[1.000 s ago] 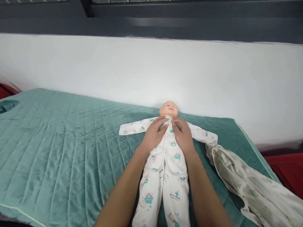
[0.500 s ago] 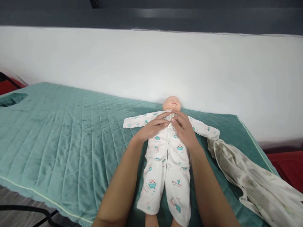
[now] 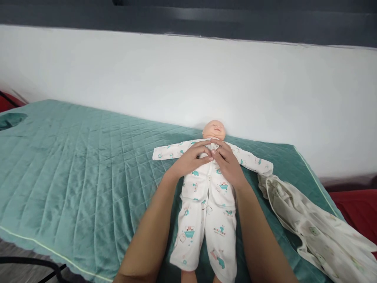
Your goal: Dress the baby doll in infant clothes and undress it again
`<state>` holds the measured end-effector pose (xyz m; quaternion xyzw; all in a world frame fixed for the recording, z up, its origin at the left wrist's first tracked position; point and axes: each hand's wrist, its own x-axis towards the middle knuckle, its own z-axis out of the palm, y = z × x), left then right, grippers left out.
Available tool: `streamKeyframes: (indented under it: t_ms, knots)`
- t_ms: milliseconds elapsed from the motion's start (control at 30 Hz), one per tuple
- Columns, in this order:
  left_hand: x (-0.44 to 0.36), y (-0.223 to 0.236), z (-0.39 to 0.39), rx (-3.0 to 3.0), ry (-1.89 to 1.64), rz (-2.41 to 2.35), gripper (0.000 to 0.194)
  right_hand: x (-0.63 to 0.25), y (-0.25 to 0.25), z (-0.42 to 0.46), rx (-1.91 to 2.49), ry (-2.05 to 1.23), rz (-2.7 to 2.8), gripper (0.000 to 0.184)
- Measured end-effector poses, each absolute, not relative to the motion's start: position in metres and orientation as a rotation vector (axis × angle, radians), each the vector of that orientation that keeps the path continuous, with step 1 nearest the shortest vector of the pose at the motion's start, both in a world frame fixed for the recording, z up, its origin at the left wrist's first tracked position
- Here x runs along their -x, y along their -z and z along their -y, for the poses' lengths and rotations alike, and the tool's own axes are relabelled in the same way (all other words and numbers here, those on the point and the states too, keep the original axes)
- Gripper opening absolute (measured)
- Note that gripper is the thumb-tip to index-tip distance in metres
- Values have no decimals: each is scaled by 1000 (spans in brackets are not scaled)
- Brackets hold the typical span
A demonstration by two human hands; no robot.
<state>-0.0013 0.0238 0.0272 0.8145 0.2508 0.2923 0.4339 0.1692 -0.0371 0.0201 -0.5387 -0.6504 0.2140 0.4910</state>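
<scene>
A baby doll lies on its back on a green quilted table cover, its head toward the white wall. It wears a white romper printed with teal figures, sleeves spread out to both sides. My left hand and my right hand rest on the doll's chest just under its chin. The fingertips of both hands meet and pinch the romper's front opening near the collar.
A cream patterned cloth lies crumpled on the cover to the right of the doll, trailing off the near right corner. A face hole shows in the cover at far left. Red surfaces flank the table.
My fingertips have drawn closer together at the romper's collar. The view has shifted down a little, so more of the doll's legs show.
</scene>
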Motion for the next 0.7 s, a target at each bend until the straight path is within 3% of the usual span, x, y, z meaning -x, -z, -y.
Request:
streamKeyframes:
  t_ms: [300,700]
  knots:
    - [5,-24,-15,-1954,-840,-609,25,-176,-19,39,1192,-542,1436,33]
    - [20,-8,20,-2245,-773,-604,34,-171,-16,88,1337,-347,1927,29]
